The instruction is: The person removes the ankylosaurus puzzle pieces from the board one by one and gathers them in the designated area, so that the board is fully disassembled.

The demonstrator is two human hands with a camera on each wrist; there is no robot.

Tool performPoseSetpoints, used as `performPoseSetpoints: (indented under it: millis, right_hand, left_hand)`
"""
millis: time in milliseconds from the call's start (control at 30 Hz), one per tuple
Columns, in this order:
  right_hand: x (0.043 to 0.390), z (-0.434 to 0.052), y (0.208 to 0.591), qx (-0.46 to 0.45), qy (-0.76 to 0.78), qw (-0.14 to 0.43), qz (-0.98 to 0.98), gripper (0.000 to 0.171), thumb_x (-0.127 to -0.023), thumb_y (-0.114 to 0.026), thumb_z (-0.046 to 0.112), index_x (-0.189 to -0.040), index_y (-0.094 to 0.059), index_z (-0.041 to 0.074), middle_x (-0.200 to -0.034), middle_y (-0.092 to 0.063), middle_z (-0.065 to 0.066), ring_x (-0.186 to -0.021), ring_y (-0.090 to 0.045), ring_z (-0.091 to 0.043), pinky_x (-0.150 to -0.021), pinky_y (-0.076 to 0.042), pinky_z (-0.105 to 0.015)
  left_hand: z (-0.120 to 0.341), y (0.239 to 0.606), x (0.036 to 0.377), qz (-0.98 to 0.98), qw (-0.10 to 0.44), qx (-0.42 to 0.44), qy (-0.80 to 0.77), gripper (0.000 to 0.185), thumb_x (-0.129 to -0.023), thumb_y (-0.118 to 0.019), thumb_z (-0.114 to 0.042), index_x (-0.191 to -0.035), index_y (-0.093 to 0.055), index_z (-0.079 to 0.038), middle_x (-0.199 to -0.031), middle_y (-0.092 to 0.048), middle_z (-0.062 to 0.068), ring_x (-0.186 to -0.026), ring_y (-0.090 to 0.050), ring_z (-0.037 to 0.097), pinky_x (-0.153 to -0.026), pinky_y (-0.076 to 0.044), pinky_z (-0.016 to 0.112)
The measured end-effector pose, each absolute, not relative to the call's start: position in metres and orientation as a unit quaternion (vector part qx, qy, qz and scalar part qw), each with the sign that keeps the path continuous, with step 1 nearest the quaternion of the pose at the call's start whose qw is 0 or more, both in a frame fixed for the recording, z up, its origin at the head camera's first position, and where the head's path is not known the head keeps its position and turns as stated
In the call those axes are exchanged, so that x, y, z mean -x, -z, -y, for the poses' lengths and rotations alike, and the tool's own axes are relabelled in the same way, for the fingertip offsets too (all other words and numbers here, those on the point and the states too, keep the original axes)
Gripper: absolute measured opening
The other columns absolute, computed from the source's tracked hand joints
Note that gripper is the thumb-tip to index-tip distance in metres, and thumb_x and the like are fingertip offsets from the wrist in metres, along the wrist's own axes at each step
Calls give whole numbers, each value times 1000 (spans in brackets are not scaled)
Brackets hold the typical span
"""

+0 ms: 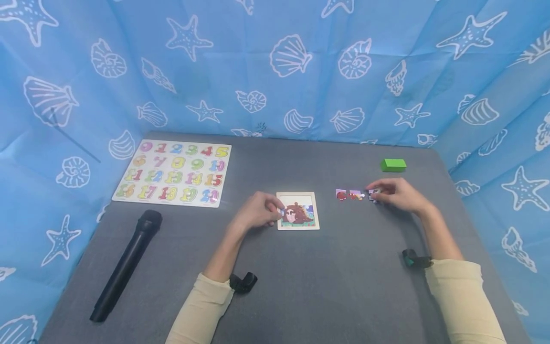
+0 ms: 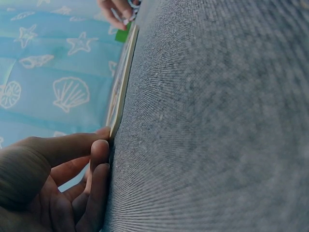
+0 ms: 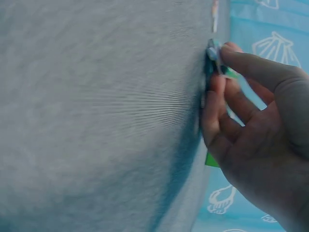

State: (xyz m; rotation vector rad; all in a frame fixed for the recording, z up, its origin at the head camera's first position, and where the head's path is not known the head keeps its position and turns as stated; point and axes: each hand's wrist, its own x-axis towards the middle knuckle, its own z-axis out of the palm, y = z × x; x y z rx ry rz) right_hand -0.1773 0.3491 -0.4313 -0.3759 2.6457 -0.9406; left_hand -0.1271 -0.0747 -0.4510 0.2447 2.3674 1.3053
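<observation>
Right hand (image 1: 397, 193): fingertips curled down onto a small puzzle piece (image 1: 374, 194) at the right end of a short row of loose pieces (image 1: 349, 195) — thumb and forefinger pinch its edges, as the right wrist view shows.
Left hand (image 1: 257, 211): fingers pressed together, tips touching the left edge of the puzzle board (image 1: 298, 210) and steadying it; nothing is held.
Location of piece: flat on the grey table (image 1: 326, 286), right of the board, in front of the green block (image 1: 393, 165).
Handling, judged: thin, stiff, very light — apt to slide on the cloth-like surface; best taken by opposite edges, since the flat face offers no purchase.
Orientation: lies face up; its outline is too small to give a long axis. The row it belongs to runs left–right.
Board: nearly square, picture side up, edges parallel to the table's.
Surroundings: number puzzle (image 1: 174, 173) at far left, black microphone (image 1: 126, 265) lying diagonally before it.
</observation>
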Motion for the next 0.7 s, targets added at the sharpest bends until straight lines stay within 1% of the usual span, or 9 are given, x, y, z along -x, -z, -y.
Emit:
performPoseSetpoints:
  millis: [133, 200, 333, 567, 700]
  right_hand:
    - [176, -349, 434, 139, 323, 142, -925, 28, -90, -69, 18, -117, -68, 16, -95, -68, -8, -79, -58, -12, -65, -46, -20]
    - [176, -348, 434, 146, 318, 134, -927, 27, -89, -69, 17, -116, -69, 15, -92, -67, -8, -77, -55, -12, -64, -44, -20]
    - [176, -346, 434, 163, 306, 123, -930, 26, -89, -68, 15, -116, -68, 11, -90, -67, -10, -75, -54, -12, -62, -43, -20]
    - [179, -341, 434, 150, 283, 110, -941, 23, -89, -69, 18, -111, -69, 11, -99, -68, -10, -79, -56, -16, -65, -45, -22]
    - [178, -334, 432, 139, 288, 96, -943, 21, -88, -71, 21, -108, -70, 12, -96, -69, -9, -74, -57, -14, -61, -45, -23]
  left_hand:
    - [74, 451, 127, -853, 212, -88, -468, 19, -83, -72, -16, -101, -71, -18, -74, -68, 5, -61, -68, 18, -56, -54, 28]
    - [74, 451, 127, -854, 211, -89, -467, 19, -83, -72, -16, -101, -71, -19, -75, -68, 6, -61, -68, 18, -57, -54, 28]
    - [74, 451, 127, -854, 211, -89, -467, 19, -83, -73, -16, -102, -71, -19, -76, -69, 7, -61, -68, 18, -57, -54, 28]
    - [75, 449, 126, -850, 215, -86, -474, 19, -83, -73, -15, -101, -71, -17, -77, -69, 8, -61, -68, 20, -56, -54, 28]
    - [75, 449, 125, -850, 213, -87, -474, 18, -83, -74, -15, -100, -71, -17, -77, -69, 8, -61, -68, 20, -56, -54, 28]
